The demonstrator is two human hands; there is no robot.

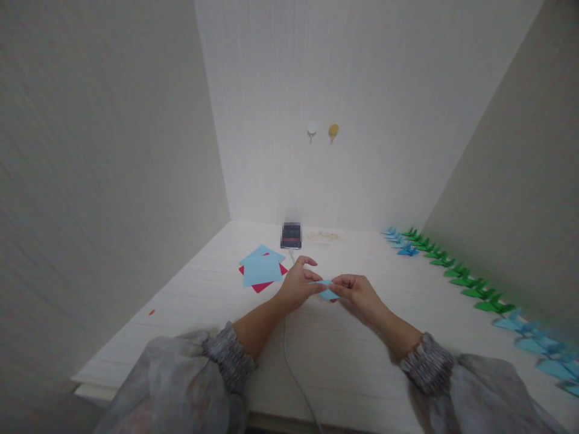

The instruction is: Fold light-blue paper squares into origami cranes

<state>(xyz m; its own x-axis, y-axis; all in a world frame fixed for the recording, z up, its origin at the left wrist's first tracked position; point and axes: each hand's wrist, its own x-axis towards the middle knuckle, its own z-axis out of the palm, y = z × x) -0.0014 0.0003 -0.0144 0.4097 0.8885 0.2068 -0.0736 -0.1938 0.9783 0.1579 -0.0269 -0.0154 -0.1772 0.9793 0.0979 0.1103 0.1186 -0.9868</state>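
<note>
A small folded piece of light-blue paper (pixel 326 294) is held between my two hands above the white table. My left hand (pixel 297 287) pinches its left side between thumb and fingers, with the index finger raised. At the right edge, my right hand (pixel 355 291) grips it with thumb and fingertips. A bit of red shows under the paper near the right fingers; I cannot tell whether it belongs to it. Left of my hands lies a loose stack of square sheets, with a light-blue sheet (pixel 262 270) on top and a red sheet (pixel 259 288) sticking out below.
A phone (pixel 291 235) stands by the back wall, its grey cable (pixel 289 355) running under my left arm to the front edge. Green paper cranes (pixel 461 278) and blue paper cranes (pixel 527 328) line the right side. An orange scrap (pixel 152 312) lies left. Two hooks (pixel 333 131) hang on the wall.
</note>
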